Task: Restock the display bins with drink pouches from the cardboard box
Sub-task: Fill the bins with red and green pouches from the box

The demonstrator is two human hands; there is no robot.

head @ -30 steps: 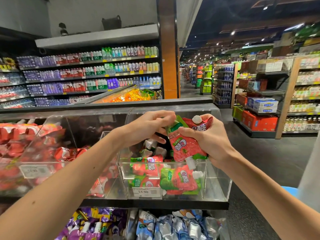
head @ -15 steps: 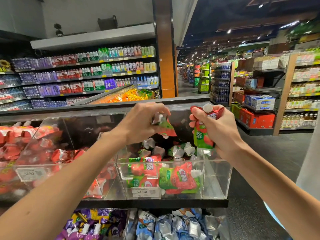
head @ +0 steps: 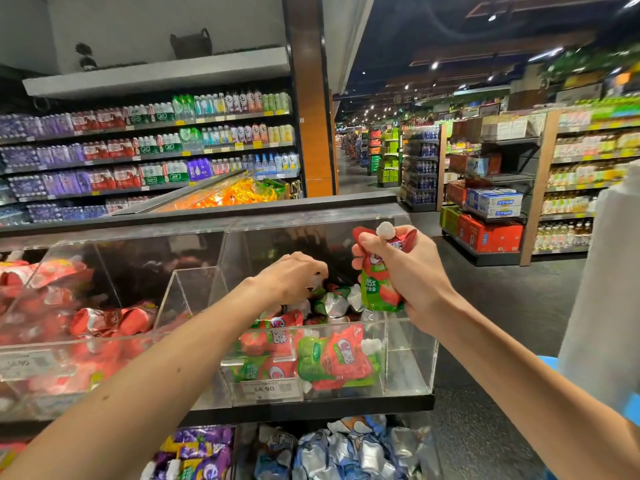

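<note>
At the clear bin (head: 409,355), right grip (head: 412,271) clasps a pouch (head: 379,291) (strawberry); left grip (head: 289,277): cannot tell.

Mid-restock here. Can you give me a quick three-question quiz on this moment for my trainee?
1. True or false: the right hand grips a strawberry drink pouch with its white cap up.
2. The left hand reaches into: A) the clear bin of strawberry pouches; B) the purple pouches below; C) the bottle shelf.
3. Fill in: the price label on that bin reads ___.
Key: 1 true; 2 A; 3 14.90.
</note>
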